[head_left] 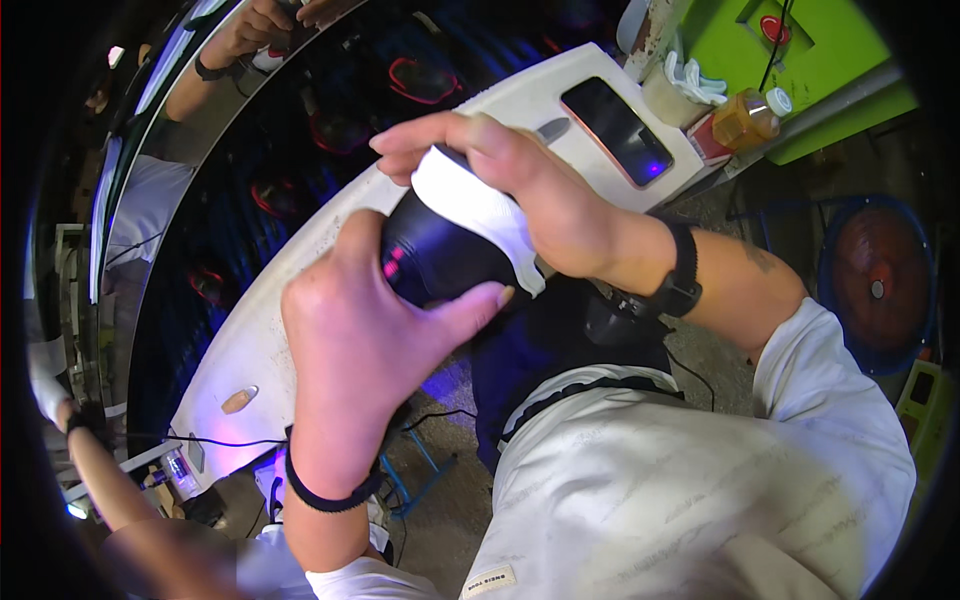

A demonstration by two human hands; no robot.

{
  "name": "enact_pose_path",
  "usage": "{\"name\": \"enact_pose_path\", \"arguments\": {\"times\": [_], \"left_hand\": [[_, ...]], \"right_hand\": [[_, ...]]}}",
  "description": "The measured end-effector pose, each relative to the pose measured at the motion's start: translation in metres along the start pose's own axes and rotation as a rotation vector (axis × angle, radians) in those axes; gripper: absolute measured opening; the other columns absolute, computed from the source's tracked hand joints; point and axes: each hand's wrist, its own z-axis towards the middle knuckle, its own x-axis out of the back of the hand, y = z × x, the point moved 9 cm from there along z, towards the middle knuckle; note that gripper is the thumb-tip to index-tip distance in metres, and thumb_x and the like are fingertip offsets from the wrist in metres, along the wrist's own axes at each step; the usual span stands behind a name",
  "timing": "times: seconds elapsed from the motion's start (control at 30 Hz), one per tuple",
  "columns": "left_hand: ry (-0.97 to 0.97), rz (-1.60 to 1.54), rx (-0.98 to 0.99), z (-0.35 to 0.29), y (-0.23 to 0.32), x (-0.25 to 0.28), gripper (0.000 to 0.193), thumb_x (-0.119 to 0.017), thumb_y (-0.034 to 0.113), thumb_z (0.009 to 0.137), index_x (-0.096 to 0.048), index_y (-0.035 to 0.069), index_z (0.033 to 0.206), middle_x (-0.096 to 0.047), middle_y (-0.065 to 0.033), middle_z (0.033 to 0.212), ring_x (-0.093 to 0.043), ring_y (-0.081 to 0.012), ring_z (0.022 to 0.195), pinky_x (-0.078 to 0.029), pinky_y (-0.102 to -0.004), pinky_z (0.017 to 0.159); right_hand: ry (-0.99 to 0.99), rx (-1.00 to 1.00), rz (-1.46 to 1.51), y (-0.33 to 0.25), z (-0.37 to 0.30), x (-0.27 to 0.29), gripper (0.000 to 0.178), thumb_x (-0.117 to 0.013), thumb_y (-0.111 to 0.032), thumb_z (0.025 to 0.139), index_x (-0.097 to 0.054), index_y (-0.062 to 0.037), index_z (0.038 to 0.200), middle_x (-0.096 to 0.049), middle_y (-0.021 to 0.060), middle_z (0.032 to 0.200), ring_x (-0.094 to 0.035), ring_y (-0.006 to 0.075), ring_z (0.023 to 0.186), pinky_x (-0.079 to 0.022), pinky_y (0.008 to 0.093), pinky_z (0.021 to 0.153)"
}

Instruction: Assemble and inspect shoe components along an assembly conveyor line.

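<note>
Between my two hands, above the white table edge, is a black, smooth, rounded piece (pixel 440 245) that looks like a shoe. A white wavy-edged band (pixel 470 205) runs over its upper side. My left hand (pixel 350 315) is closed around the near left side of the black piece, its thumb stretched along the lower edge. From the right, my right hand (pixel 545 200) reaches over the white band and grips its far end, fingers partly hidden behind it. Each wrist wears a black band.
A curved white table (pixel 270 320) borders a dark turntable-like surface with red-lit outlines (pixel 422 80). On the table lie a phone (pixel 620 130) and a small tan oval piece (pixel 240 400). Beyond stand a bottle (pixel 748 118) and a cup (pixel 680 90) holding white gloves. A round fan (pixel 877 285) is at right. Other people's arms (pixel 110 480) show at left.
</note>
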Motion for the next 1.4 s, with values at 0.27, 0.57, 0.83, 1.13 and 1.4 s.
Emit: {"name": "enact_pose_path", "arguments": {"times": [0.27, 0.57, 0.83, 1.13, 1.4], "left_hand": [[0.117, -0.116, -0.018, -0.027, -0.011, 0.008, 0.064, -0.096, 0.041, 0.055, -0.061, 0.003, 0.093, -0.066, -0.0136, 0.067, -0.069, -0.0285, 0.057, -0.055, -0.0364, 0.054], [0.088, -0.045, -0.178, -0.013, 0.005, 0.011, 0.063, -0.097, 0.040, 0.053, -0.059, 0.003, 0.088, -0.064, -0.0129, 0.063, -0.067, -0.0299, 0.054, -0.053, -0.0362, 0.051], [-0.052, -0.086, -0.052, 0.021, -0.008, -0.004, 0.060, -0.098, 0.031, 0.057, -0.064, -0.001, 0.095, -0.066, -0.0047, 0.073, -0.063, -0.0095, 0.066, -0.052, -0.0262, 0.064], [-0.148, -0.266, 0.202, 0.032, -0.049, -0.020, 0.064, -0.097, 0.035, 0.062, -0.065, -0.005, 0.100, -0.069, -0.0061, 0.082, -0.066, -0.0123, 0.072, -0.054, -0.0263, 0.068], [-0.089, -0.399, 0.135, 0.045, -0.068, -0.012, 0.052, -0.094, 0.034, 0.065, -0.069, -0.003, 0.092, -0.073, -0.0080, 0.079, -0.068, -0.0126, 0.070, -0.055, -0.0274, 0.067]], "right_hand": [[0.142, -0.039, 0.145, 0.007, -0.004, -0.006, 0.037, -0.056, -0.024, 0.090, -0.063, 0.0029, 0.114, -0.066, 0.0115, 0.106, -0.061, 0.0167, 0.103, -0.048, 0.0317, 0.094], [0.001, -0.059, -0.020, -0.003, 0.001, -0.010, 0.039, -0.050, -0.026, 0.095, -0.069, 0.0038, 0.111, -0.069, 0.0092, 0.102, -0.062, 0.0138, 0.097, -0.048, 0.0290, 0.086], [-0.018, 0.285, -0.289, -0.006, 0.032, 0.009, 0.019, -0.059, -0.007, 0.088, -0.070, 0.0021, 0.100, -0.070, 0.0140, 0.089, -0.067, 0.0245, 0.084, -0.051, 0.0335, 0.072], [0.180, 0.148, -0.477, 0.023, 0.049, 0.006, 0.036, -0.053, -0.032, 0.096, -0.067, -0.0006, 0.083, -0.065, 0.0149, 0.068, -0.065, 0.0352, 0.071, -0.050, 0.0395, 0.064], [0.091, -0.110, -0.026, 0.061, 0.052, 0.007, 0.071, -0.037, -0.059, 0.106, -0.059, 0.0020, 0.133, -0.069, 0.0125, 0.102, -0.063, 0.0160, 0.096, -0.049, 0.0318, 0.089]]}}
